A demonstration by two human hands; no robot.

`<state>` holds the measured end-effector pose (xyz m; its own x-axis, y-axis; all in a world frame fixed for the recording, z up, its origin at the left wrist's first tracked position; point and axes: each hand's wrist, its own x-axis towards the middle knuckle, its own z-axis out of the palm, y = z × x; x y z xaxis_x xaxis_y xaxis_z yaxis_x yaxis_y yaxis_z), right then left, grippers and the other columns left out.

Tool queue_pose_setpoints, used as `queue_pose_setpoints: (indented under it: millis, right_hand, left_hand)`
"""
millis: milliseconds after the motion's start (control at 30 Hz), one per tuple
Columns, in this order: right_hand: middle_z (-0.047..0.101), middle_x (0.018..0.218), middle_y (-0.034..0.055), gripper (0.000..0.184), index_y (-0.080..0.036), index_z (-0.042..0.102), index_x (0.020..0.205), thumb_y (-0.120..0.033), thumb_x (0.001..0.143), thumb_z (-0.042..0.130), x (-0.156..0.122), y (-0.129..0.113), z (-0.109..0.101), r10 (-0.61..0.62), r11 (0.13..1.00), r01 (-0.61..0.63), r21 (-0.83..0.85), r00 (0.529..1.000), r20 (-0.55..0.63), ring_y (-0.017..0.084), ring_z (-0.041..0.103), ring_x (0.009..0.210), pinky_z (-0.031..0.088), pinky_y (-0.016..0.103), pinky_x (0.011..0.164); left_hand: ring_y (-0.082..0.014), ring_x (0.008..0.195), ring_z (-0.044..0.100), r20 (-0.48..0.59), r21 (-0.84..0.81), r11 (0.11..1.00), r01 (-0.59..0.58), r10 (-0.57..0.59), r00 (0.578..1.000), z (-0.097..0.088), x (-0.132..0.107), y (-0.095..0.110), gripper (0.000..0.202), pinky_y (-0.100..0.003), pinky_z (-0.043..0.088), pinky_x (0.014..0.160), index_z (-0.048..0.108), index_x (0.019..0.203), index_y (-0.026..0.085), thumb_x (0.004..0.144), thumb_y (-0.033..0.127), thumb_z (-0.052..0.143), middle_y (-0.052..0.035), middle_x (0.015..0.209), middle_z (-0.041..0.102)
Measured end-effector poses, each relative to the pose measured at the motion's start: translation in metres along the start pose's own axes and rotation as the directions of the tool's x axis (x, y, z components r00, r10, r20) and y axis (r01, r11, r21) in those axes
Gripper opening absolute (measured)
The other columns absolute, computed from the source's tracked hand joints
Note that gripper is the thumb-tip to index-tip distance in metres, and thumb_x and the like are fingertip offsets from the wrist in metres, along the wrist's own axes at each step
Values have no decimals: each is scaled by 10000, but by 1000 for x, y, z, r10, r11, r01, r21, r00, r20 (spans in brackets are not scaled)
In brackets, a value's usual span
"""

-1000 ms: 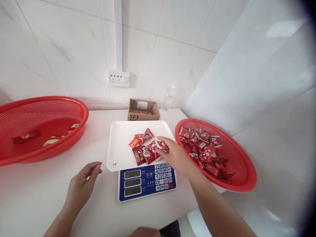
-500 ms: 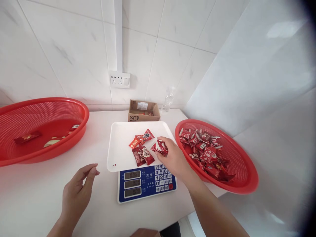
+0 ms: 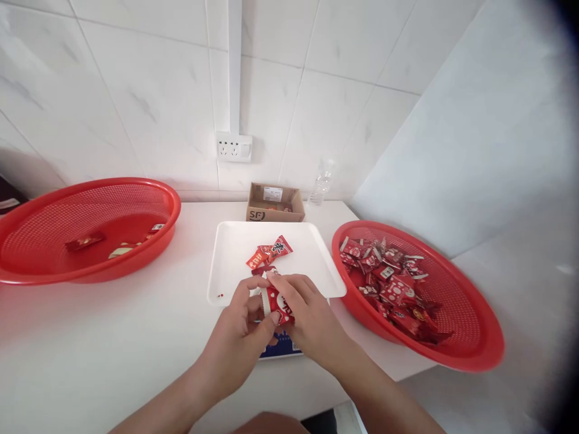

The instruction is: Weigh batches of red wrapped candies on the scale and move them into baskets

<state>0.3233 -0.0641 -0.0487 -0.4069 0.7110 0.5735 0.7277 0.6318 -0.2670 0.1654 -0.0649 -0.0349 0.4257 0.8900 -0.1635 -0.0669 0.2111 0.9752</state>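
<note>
A red and white snack packet (image 3: 277, 302) is held between my left hand (image 3: 239, 328) and my right hand (image 3: 312, 313), in front of the weighing scale. Fingers of both hands are closed on it. Behind them lies the scale's white tray (image 3: 316, 253), bearing a few small red packets (image 3: 279, 247); others there are partly hidden by my hands. Only a strip of the scale's blue panel (image 3: 283, 346) shows below my fingers, with its displays covered.
A red mesh basket (image 3: 474, 301) full of small red packets stands at the right. Another red basket (image 3: 90, 193), with a few packets, is at the left. Behind the tray are an open cardboard box (image 3: 256, 216) and a clear plastic bottle (image 3: 321, 184) by the tiled wall.
My right hand has brought the packet from over the tray down toward me. My left hand has moved right and taken hold of it too. The view has turned slightly left.
</note>
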Motion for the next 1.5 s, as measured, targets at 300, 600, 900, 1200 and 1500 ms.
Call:
queue_pose_setpoints:
  millis: [300, 600, 900, 1200, 1500]
  right_hand:
    - [634, 1196, 83, 481, -273, 478, 1339, -240, 864, 542, -9, 34, -13, 437, 898, -438, 53, 899, 16, 255, 581, 1130, 500, 461, 940]
    - [613, 1268, 82, 354, -255, 545, 1258, -314, 914, 485, -16, 47, -14, 520, 841, -516, 161, 854, 23, 235, 561, 1179, 456, 460, 1002]
    - [619, 1214, 70, 304, -252, 571, 1203, -273, 918, 468, -19, 49, -14, 494, 836, -494, 239, 867, 64, 207, 562, 1151, 453, 423, 998]
    - [636, 1189, 81, 324, -247, 596, 1174, -349, 868, 568, -28, 46, -19, 621, 680, -593, 431, 778, 91, 212, 633, 1018, 521, 409, 903]
    - [656, 1157, 72, 276, -256, 627, 1121, -343, 863, 575, -34, 44, -20, 606, 718, -575, 392, 794, 56, 213, 625, 1044, 519, 386, 903]
  left_hand:
    - [-125, 707, 635, -229, -190, 982, 20, -64, 971, -33, -4, 1, 696, -218, 559, 625, 415, 1341, 262, 720, 346, 717, 17, 768, 650]
    - [-84, 645, 630, -203, -543, 832, 112, -260, 944, -64, -7, 0, 438, -146, 539, 502, 563, 984, 272, 591, 154, 716, 29, 857, 646]
    - [-64, 600, 505, -163, -554, 831, 44, -160, 974, -62, -8, -3, 327, -161, 474, 464, 552, 868, 236, 644, 305, 781, 24, 809, 559]
    - [-62, 512, 450, -392, -168, 980, -102, 28, 919, -66, -3, -9, 422, -162, 370, 435, 518, 856, 213, 640, 466, 779, 48, 653, 560]
    - [-165, 785, 610, -395, 644, 765, 7, 325, 859, -57, 18, -10, 268, -267, 476, 642, 582, 903, 233, 779, 471, 582, -23, 981, 675]
